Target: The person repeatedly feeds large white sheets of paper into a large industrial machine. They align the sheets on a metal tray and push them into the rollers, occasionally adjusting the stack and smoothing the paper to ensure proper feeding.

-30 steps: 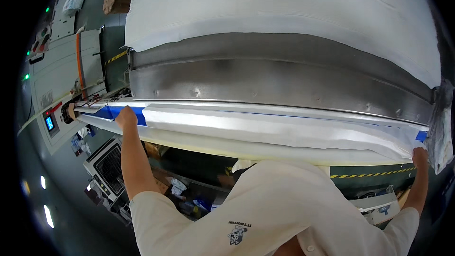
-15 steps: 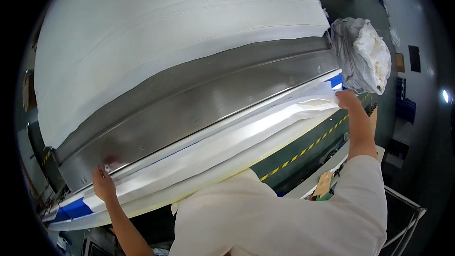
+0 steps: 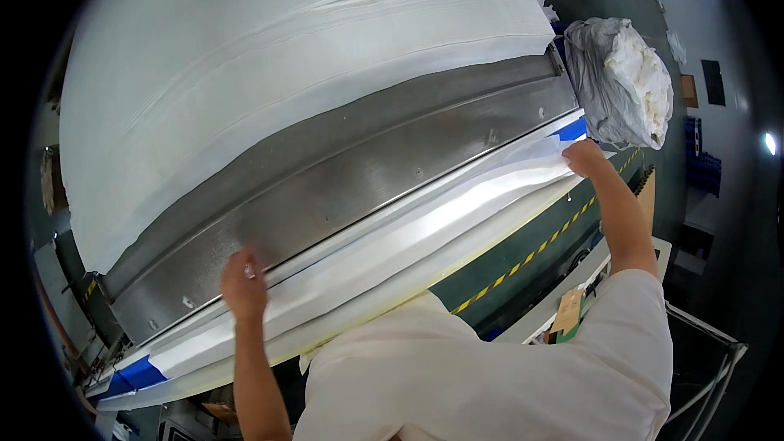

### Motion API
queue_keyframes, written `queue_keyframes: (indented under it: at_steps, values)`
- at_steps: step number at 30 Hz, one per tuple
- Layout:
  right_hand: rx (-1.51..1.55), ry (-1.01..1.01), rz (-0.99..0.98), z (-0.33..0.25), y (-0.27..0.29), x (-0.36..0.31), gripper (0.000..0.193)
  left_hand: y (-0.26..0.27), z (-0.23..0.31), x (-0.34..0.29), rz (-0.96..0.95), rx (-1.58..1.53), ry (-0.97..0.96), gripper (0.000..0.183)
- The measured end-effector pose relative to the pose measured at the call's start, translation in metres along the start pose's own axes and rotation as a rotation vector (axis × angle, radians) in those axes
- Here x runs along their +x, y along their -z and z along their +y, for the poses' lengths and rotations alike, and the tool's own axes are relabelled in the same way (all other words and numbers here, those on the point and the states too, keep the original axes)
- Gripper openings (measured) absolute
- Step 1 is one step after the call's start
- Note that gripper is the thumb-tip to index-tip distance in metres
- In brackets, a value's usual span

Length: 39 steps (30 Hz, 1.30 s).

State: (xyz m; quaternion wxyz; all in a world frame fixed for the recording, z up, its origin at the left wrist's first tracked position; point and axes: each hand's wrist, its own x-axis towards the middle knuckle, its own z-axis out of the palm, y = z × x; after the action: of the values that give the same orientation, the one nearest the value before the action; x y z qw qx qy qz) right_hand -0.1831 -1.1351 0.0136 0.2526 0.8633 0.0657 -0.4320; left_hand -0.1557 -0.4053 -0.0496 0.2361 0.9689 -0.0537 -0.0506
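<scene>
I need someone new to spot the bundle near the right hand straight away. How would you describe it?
Start from the long steel feed plate that runs slantwise under the wide white sheet. Follow it to its far right end, just beyond the right hand: there sits a bulging bag of crumpled white cloth. It is the only rounded, wrinkled, grey-white lump; everything beside it lies flat and stretched.

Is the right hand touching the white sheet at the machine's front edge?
Touching. In the head view the right hand grips the white sheet near its blue-taped end, fingers closed on the fabric.

Dark green floor (image 3: 523,278) with yellow-black striped line (image 3: 539,251), bright lamp (image 3: 769,144).
</scene>
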Motion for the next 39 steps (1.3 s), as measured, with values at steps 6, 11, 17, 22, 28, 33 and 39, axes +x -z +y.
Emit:
queue_keyframes:
  at_steps: [6,11,17,22,28,33,39]
  values:
    - [0.013,0.095,0.052,-0.035,0.016,-0.02,0.012,-0.055,0.132,0.007,-0.161,-0.38,-0.38,0.02]
    - [0.036,0.303,0.199,-0.065,0.037,-0.034,0.009,-0.076,0.204,0.017,-0.384,-0.583,-0.538,0.024]
    - [0.242,0.453,0.013,-0.12,0.093,-0.04,0.024,-0.124,0.22,0.021,-0.595,-0.68,-0.429,0.03]
    - [0.646,0.352,-0.331,-0.165,0.119,-0.027,0.046,-0.087,0.197,0.033,-0.742,-0.586,-0.216,0.033]
    - [0.566,0.26,-0.186,-0.168,0.096,0.028,0.031,-0.018,0.083,0.055,-0.344,-0.556,0.114,0.033]
    - [0.448,0.184,-0.038,-0.177,0.092,0.038,0.025,0.029,-0.053,0.029,0.082,-0.575,0.392,0.032]
    - [0.387,0.32,0.037,-0.252,0.17,0.04,0.026,0.055,-0.175,-0.011,0.365,-0.099,0.431,0.03]
